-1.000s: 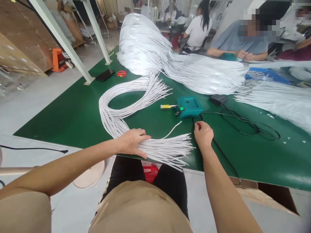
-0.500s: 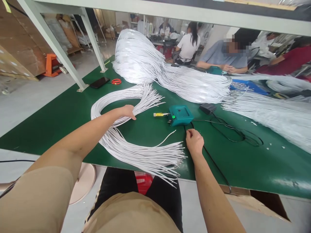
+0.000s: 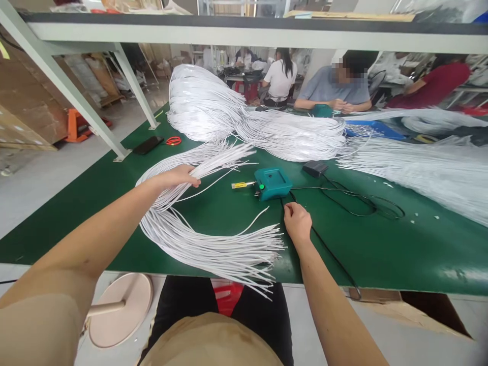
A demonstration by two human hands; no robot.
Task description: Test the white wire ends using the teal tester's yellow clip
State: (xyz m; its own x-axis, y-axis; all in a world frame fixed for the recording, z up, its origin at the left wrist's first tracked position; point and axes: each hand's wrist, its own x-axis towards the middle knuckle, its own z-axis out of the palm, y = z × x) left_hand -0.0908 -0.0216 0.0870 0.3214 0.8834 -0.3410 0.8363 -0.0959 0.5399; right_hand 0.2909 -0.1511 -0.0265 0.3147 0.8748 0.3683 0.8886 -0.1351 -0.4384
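My left hand (image 3: 185, 176) is wrapped round a thick bunch of white cables (image 3: 219, 163), whose free ends point right and stand a little off the table. These belong to a curved bundle on the green table. Its lower half, a fan of white cable ends (image 3: 236, 249), lies near the front edge. My right hand (image 3: 298, 221) rests on the table with its fingers pinched, beside a black cord (image 3: 331, 250); what they hold, if anything, is hidden. Just beyond it sits a small teal device (image 3: 272, 183) with a green button and a yellow-labelled piece on its left side.
Large coils of white cable (image 3: 206, 104) lie at the back. A phone (image 3: 148, 145) and red-handled scissors (image 3: 174, 141) are at left. A black adapter (image 3: 315, 168), a blue tray (image 3: 375, 129) and more white cables (image 3: 423, 168) are at right. Shelf legs (image 3: 135, 84) stand at left; people sit beyond.
My left hand has closed on the upper cable ends and raised them slightly, shifting them from the rest. My right hand stays by the cord. The view has tilted up a little.
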